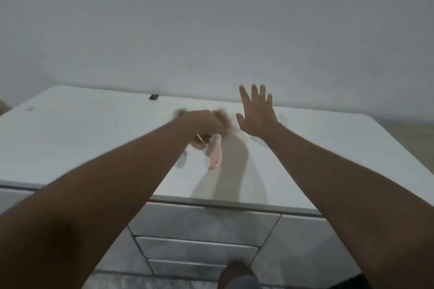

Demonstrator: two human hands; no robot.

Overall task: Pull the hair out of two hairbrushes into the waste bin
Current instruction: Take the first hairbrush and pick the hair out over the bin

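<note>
Pink hairbrush (216, 153) blurred, head hid behind L hand (205, 125) | L fingers (199, 144) curled on it | R hand (257, 114) fingers (254, 94) spread

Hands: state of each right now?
Left hand: curled over the pink brush; grip blurred, cannot tell.
Right hand: open, fingers spread, empty.

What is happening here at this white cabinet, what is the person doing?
A person stands at a white drawer cabinet with two hairbrushes lying on its top. The left hand is curled over the brush heads. Blur hides whether it grips the pink-handled hairbrush. The pale-handled hairbrush lies just left of it. The right hand hovers open with its fingers spread. Hair shows in both brush heads, and no waste bin is in view.
</note>
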